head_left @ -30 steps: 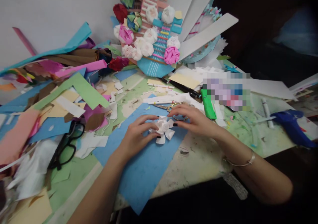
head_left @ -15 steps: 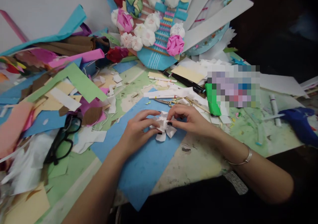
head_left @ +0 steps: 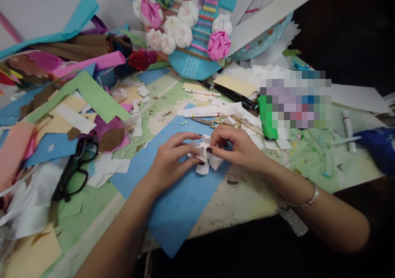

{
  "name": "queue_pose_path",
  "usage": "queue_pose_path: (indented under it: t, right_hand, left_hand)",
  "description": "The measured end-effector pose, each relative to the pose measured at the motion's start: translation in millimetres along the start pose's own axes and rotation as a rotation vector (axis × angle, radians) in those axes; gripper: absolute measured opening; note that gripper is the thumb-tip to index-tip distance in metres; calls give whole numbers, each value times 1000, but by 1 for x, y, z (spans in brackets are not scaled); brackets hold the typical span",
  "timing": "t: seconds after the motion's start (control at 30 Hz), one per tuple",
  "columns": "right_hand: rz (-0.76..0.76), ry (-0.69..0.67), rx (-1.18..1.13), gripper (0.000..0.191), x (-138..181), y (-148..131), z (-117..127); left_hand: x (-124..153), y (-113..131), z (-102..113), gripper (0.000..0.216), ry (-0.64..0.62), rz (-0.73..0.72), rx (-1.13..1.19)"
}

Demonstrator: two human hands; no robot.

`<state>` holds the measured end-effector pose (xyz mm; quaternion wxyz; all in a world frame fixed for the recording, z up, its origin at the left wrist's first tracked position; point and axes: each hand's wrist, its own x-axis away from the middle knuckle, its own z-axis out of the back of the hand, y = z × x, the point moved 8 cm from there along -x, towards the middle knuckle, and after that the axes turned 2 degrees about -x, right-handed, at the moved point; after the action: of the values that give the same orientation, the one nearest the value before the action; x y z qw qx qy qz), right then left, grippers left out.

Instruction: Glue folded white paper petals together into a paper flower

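Note:
A white paper flower (head_left: 203, 167) with several petals lies on a blue paper sheet (head_left: 182, 204). From its left side, my left hand (head_left: 175, 156) holds it with curved fingers, the thumb and fingertips on the petals. My right hand (head_left: 236, 146) pinches at the flower's middle, thumb against the bent forefinger. Part of the flower is covered by the fingers. Just beyond my hands lie gold-handled scissors (head_left: 212, 122) and a white marker (head_left: 202, 115).
Black glasses (head_left: 75, 173) and paper scraps crowd the left. A decorated blue paper guitar (head_left: 194, 66) with paper flowers stands at the back. Black pens (head_left: 234, 97) and a green object (head_left: 267, 119) lie right of centre, with a blue glue gun (head_left: 375, 146) at the far right.
The view has tilted and shifted slightly, so the background sits higher in the picture. Both hands stay at the white paper flower, with only slight finger movement.

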<state>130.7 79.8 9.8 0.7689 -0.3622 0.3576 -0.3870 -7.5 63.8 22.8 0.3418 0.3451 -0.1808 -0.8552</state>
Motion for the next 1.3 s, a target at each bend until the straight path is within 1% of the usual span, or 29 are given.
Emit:
queue_pose_path:
  t: [0.1, 0.17, 0.23, 0.3, 0.4, 0.47, 0.57, 0.7, 0.9, 1.17, 1.3]
  right_hand:
    - [3, 28, -5, 12, 1, -3, 0]
    - [8, 21, -4, 12, 1, -6, -2]
    - [22, 0, -8, 10, 2, -8, -3]
    - [44, -31, -40, 2, 3, -10, -3]
    - [79, -90, -103, 10, 5, -12, -4]
    - [91, -112, -88, 8, 5, -11, -3]
    - [120, -102, -12, 5, 5, -9, -2]
    - [136, -72, 30, 10, 4, -7, -2]
    - [118, -45, 36, 11, 4, -9, -4]
    - [103, -47, 2, 11, 5, -12, -7]
    - [114, -68, -16, 11, 6, -13, -7]
  left_hand:
    - [0, 1, 1, 1, 8, -6, -1]
    - [-1, 1, 1, 1, 9, -2, -2]
    - [-1, 0, 2, 2, 13, 3, 1]
    - [-1, 0, 2, 3, 16, 6, 7]
    - [-1, -1, 3, 4, 20, 5, 10]
    - [-1, -1, 3, 5, 23, 11, 9]
    - [-1, -1, 3, 6, 19, 10, 6]
    - [-1, 0, 2, 6, 15, -16, 18]
    - [0, 2, 1, 2, 23, -49, 46]
    - [-1, 3, 3, 3, 41, -22, 33]
    - [-1, 2, 2, 4, 36, 4, 52]
